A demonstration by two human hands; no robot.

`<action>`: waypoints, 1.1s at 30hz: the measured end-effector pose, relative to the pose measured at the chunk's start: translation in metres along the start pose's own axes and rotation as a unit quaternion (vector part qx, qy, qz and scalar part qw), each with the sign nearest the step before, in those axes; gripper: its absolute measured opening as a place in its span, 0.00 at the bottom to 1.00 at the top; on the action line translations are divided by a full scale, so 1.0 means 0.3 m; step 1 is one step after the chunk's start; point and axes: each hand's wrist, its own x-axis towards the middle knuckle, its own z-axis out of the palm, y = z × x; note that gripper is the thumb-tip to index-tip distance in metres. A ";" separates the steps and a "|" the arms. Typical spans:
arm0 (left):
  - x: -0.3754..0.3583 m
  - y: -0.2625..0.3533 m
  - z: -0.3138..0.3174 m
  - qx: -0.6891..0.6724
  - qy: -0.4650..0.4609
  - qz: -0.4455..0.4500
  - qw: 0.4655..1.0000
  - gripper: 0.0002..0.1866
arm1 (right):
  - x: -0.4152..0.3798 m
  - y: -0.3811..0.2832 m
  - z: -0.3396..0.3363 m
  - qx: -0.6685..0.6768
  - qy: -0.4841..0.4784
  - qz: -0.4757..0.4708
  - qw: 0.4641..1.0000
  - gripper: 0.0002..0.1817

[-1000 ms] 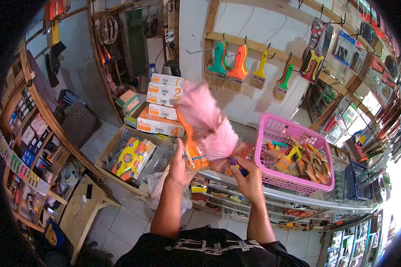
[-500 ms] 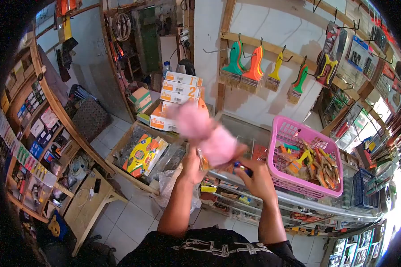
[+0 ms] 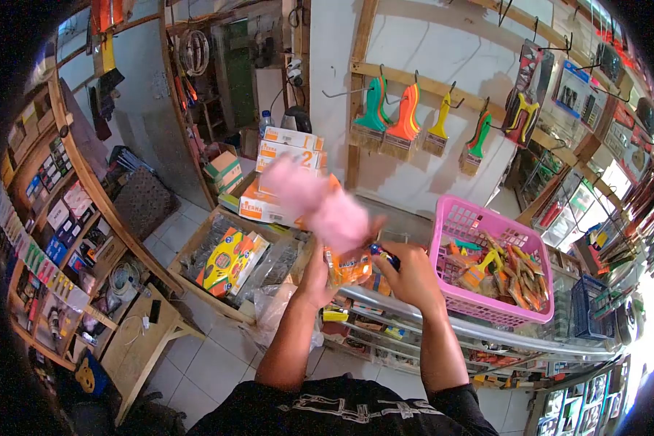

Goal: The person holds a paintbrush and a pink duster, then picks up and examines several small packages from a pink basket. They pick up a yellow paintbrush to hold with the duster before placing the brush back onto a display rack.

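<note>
A pink fluffy duster [image 3: 338, 219], smeared by motion, hangs over the counter in front of me. My right hand [image 3: 414, 277] is closed around its dark blue handle. My left hand [image 3: 314, 280] grips an orange packaged paintbrush [image 3: 350, 270] whose label partly reads "BRUSH". The duster's head covers the upper part of this pack. To the right of my right hand sits a pink plastic basket [image 3: 487, 305] with several packaged brushes [image 3: 516, 272] inside.
White and orange boxes [image 3: 269, 207] are stacked behind the duster. A wooden crate [image 3: 185, 272] with a yellow pack stands at left. Several brushes [image 3: 403, 120] hang on wall hooks. Below the basket runs the glass counter [image 3: 443, 320]. A wooden bench [image 3: 138, 341] is at lower left.
The duster's head has swung left and slightly up, leaving more of the orange brush pack in sight. My hands keep their holds. The view has shifted slightly.
</note>
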 end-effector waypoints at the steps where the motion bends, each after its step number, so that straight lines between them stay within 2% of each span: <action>1: -0.001 -0.002 0.003 0.004 0.008 0.001 1.000 0.48 | 0.005 0.003 -0.002 0.004 0.015 0.016 1.000 0.16; 3: -0.011 0.000 0.018 0.013 0.024 0.002 1.000 0.48 | 0.018 0.004 0.005 0.012 0.045 0.049 0.998 0.17; 4: -0.005 0.009 -0.011 0.012 -0.045 -0.011 0.999 0.46 | 0.018 -0.009 0.020 0.005 0.062 0.082 0.995 0.16; 7: -0.027 0.039 0.087 -0.057 0.054 0.050 0.996 0.44 | -0.040 0.001 0.039 0.038 -0.014 0.046 0.998 0.15; 9: -0.027 0.094 0.088 -0.040 0.060 0.065 0.995 0.42 | -0.067 -0.015 0.026 0.049 0.012 0.061 0.997 0.12; 11: 0.006 0.127 -0.019 -0.019 0.058 0.073 0.995 0.42 | -0.096 -0.016 0.021 0.034 0.039 0.088 0.995 0.12; 12: 0.021 0.162 -0.030 -0.141 -0.130 0.076 0.978 0.40 | -0.114 -0.014 0.019 0.051 0.016 0.065 0.996 0.13; 14: 0.020 0.147 -0.012 -0.119 -0.043 0.124 0.984 0.38 | -0.139 -0.010 0.009 0.086 -0.029 0.019 0.996 0.13; 15: 0.009 0.156 0.033 -0.107 0.001 0.146 0.983 0.37 | -0.139 -0.018 0.003 0.078 -0.024 0.058 0.995 0.14; 16: 0.032 0.181 0.002 -0.179 -0.103 0.117 0.972 0.36 | -0.137 -0.032 0.001 0.072 -0.017 0.098 0.992 0.15; 17: 0.027 0.168 0.027 -0.104 0.022 0.114 0.988 0.32 | -0.138 -0.041 0.003 0.066 -0.009 0.138 0.988 0.16; 19: 0.023 0.143 0.068 -0.119 0.045 0.123 0.984 0.33 | -0.175 0.025 0.066 0.080 -0.040 0.055 0.994 0.17; 20: 0.065 0.136 0.025 -0.103 0.031 0.023 0.994 0.33 | -0.182 0.053 0.093 0.086 -0.056 0.011 0.995 0.17; 23: 0.206 0.018 -0.256 -0.142 0.000 -0.041 0.989 0.32 | -0.185 0.051 0.137 0.108 -0.018 0.098 0.989 0.18; 24: 0.100 0.027 -0.080 -0.142 0.027 0.014 0.989 0.32 | -0.176 0.033 0.141 0.107 0.025 0.123 0.986 0.18; 25: 0.031 0.026 0.014 -0.141 0.053 0.069 0.986 0.32 | -0.180 0.036 0.143 0.113 -0.008 0.100 0.988 0.18; 26: 0.047 -0.014 -0.055 -0.136 0.058 0.082 0.986 0.31 | -0.186 0.042 0.140 0.121 -0.041 0.076 0.989 0.18; 28: 0.010 0.032 -0.032 -0.118 -0.015 0.045 0.992 0.30 | -0.213 0.066 0.145 0.132 -0.093 0.027 0.987 0.18; 29: 0.032 0.041 -0.048 -0.116 0.057 0.007 0.992 0.29 | -0.224 0.074 0.157 0.152 -0.065 0.067 0.984 0.18; 31: -0.024 0.036 -0.122 -0.071 0.085 0.121 0.986 0.31 | -0.240 0.091 0.186 0.190 -0.008 0.148 0.970 0.17; 32: -0.014 0.030 -0.203 -0.111 -0.070 0.109 0.985 0.30 | -0.250 0.132 0.230 0.143 0.031 0.136 0.980 0.16; 33: -0.007 0.023 -0.282 -0.150 -0.223 0.093 0.959 0.29 | -0.255 0.122 0.225 0.149 0.002 0.115 0.982 0.16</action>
